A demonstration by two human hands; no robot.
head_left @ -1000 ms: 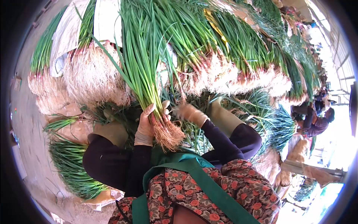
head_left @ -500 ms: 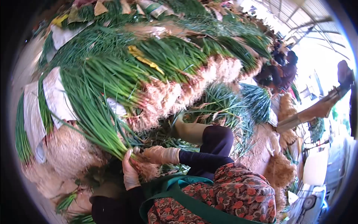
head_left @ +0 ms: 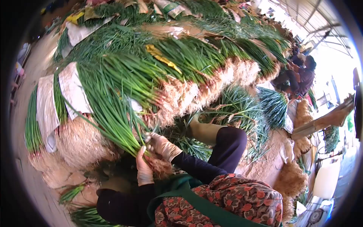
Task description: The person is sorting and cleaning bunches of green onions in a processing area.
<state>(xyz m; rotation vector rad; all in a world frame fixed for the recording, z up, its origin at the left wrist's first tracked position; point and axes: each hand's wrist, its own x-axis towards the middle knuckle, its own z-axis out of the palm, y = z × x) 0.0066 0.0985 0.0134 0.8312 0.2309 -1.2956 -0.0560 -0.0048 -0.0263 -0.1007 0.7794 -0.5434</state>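
A bunch of green onions (head_left: 119, 121) slants down from the upper left, its pinkish roots (head_left: 160, 166) at the lower right. My left hand (head_left: 144, 168), in a pale glove, is wrapped round the bunch near its base from below. My right hand (head_left: 162, 146), gloved too, is on the upper side of the same bunch, its fingers curled at the stems beside a few leaves that stand apart. What exactly its fingertips pinch is too small to tell.
Long rows of onions (head_left: 128, 77) with pale roots (head_left: 176, 98) lie beyond. White sheets (head_left: 73, 90) cover some at the left. Loose leaves (head_left: 242, 109) are heaped near my knee (head_left: 230, 142). Another person (head_left: 302, 75) sits at the upper right, beyond a wooden beam (head_left: 321, 121).
The whole view has shifted, so the scene stands further right. My right hand has moved up along the bunch from the roots towards the stems. My left hand still grips the bunch.
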